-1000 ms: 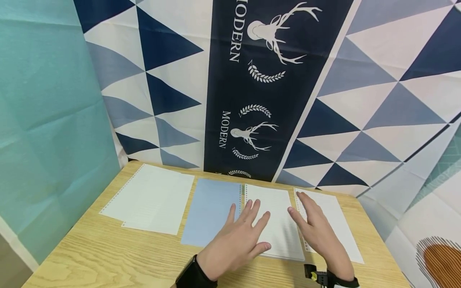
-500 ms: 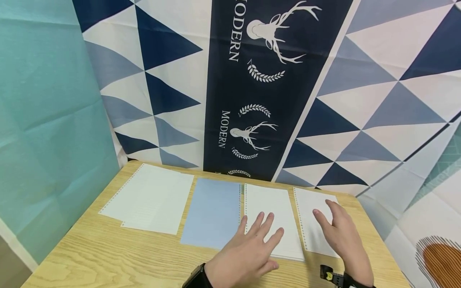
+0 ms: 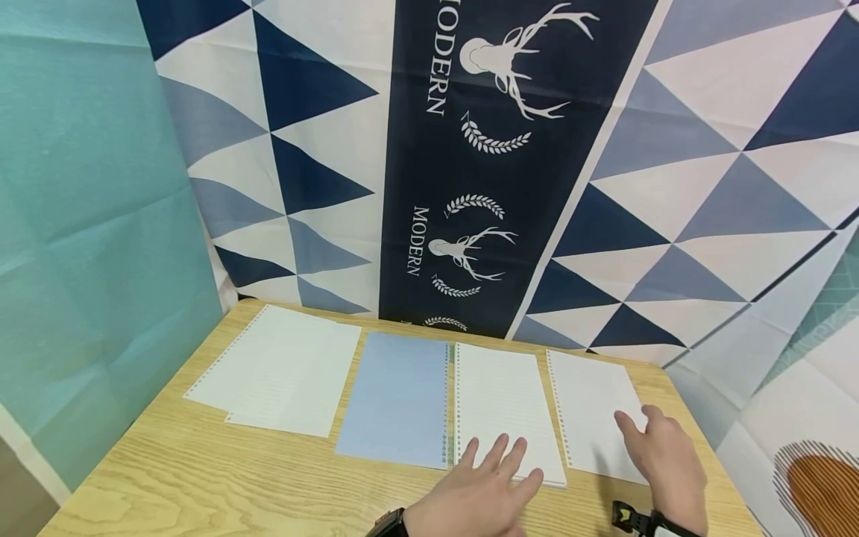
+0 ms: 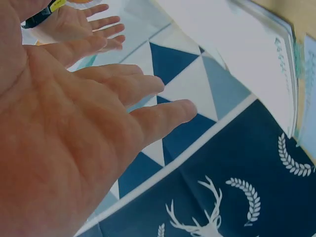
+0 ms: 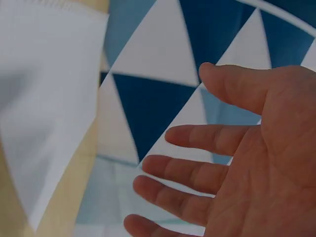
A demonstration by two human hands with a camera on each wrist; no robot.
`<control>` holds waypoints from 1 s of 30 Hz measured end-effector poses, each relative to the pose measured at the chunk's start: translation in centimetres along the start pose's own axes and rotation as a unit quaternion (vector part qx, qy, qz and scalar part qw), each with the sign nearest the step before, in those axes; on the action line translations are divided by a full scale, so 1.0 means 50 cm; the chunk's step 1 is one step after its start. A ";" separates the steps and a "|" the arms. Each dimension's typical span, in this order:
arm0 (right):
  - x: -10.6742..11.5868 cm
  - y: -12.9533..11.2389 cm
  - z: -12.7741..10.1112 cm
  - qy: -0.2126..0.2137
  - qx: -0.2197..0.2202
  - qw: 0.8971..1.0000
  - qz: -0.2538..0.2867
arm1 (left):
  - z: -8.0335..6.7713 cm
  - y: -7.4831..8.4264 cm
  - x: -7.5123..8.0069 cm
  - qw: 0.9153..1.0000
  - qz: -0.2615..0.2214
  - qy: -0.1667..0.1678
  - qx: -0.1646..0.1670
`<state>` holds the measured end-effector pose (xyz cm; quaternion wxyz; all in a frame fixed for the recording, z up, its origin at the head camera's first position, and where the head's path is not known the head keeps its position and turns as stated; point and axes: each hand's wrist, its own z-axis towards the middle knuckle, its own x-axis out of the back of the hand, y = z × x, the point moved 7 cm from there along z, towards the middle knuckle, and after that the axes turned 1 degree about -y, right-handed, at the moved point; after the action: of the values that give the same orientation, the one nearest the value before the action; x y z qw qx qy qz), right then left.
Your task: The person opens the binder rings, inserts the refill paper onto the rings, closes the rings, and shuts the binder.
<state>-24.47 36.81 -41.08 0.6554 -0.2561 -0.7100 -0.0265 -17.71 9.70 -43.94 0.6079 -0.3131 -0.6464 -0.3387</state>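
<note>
Your left hand [image 3: 479, 488] hovers with fingers spread and straight over the near edge of the white lined loose-leaf stack [image 3: 499, 399], its grip slack and holding nothing. Your right hand [image 3: 661, 462] hangs just as loose, fingers relaxed, over the right edge of the plain white punched sheet [image 3: 590, 418]; whether either hand actually touches the paper, the head view does not settle. The wrist views show both palms open against the patterned cloth, nothing pinched in either.

The papers lie flat on the light wooden bench [image 3: 201, 477] in a row: a pair of overlapping cream lined sheets [image 3: 282, 373] at the left, a pale blue cover sheet [image 3: 403, 395] just beside the lined stack, then the plain sheet at the right. As I judge it, the laying out looks done, with the edges roughly squared. Nothing is stacked or bound yet. The blue-and-white triangle cloth with deer emblems [image 3: 483, 149] hangs behind.
</note>
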 end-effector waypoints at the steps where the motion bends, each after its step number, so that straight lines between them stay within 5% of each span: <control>1: -0.005 0.012 0.002 -0.007 -0.013 1.000 0.000 | 0.002 0.000 -0.008 1.000 -0.006 -0.012 -0.001; 7: -0.044 0.082 0.011 -0.058 -0.074 0.996 0.003 | 0.002 0.007 -0.055 0.994 -0.073 -0.076 0.001; 13: -0.093 0.096 0.029 -0.089 -0.101 0.991 0.002 | -0.016 0.012 -0.085 0.995 -0.077 -0.055 -0.011; 18: -0.112 0.094 0.035 -0.096 -0.065 0.993 0.004 | -0.013 0.011 -0.112 0.996 -0.064 -0.064 -0.003; 22: -0.121 0.095 0.037 -0.088 -0.053 0.995 0.002 | -0.008 0.011 -0.132 0.995 -0.058 -0.079 0.005; 30: -0.126 0.112 0.044 -0.021 -0.111 0.994 0.007 | -0.004 0.008 -0.139 0.993 -0.074 -0.096 0.008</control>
<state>-24.19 40.44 -49.00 0.6083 -0.3328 -0.7142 -0.0953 -16.82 9.82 -50.86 0.5187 -0.2909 -0.7258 -0.3457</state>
